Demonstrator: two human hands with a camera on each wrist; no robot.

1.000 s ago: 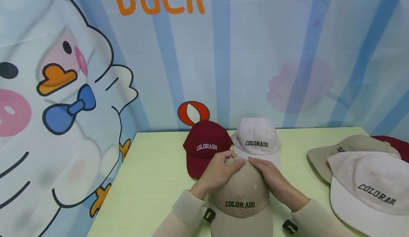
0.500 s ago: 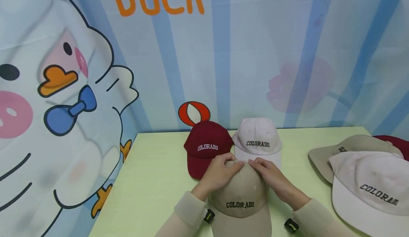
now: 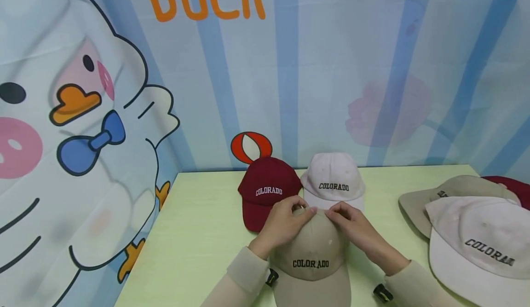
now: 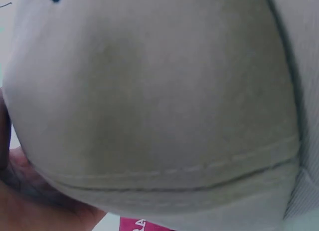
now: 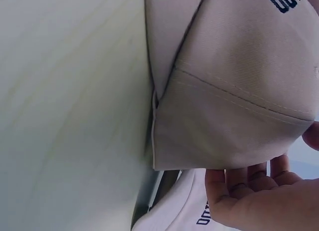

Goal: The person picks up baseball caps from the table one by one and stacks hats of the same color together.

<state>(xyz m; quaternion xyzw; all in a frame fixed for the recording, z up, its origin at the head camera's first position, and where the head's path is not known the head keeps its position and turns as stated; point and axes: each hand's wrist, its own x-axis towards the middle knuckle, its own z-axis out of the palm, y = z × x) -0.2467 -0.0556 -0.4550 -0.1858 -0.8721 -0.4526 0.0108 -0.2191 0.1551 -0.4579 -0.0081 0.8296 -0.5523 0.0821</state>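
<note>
A beige baseball cap (image 3: 312, 251) with dark COLORADO lettering stands at the near middle of the table, its brim toward the person. At the crown's upper left, the left hand (image 3: 282, 223) holds the cloth between thumb and bent fingers. Opposite it, the right hand (image 3: 359, 231) pinches the crown's upper right. The right wrist view shows the fingers (image 5: 234, 180) of that hand at the cap's back edge. Beige cloth fills most of the left wrist view, with part of the left hand (image 4: 47, 206) at the lower left.
Behind the beige cap stand a dark red cap (image 3: 271, 182) and a white cap (image 3: 334, 178), side by side. At the right lie another white cap (image 3: 476, 247), a beige cap (image 3: 418, 205) and a dark red cap (image 3: 515, 189), overlapping. A printed backdrop rises behind the pale green table (image 3: 198, 224).
The right hand's fingers have gone from fairly straight against the crown to bent in a pinch, and its wrist has shifted slightly right. The left hand stays at its spot; the beige cap barely moves.
</note>
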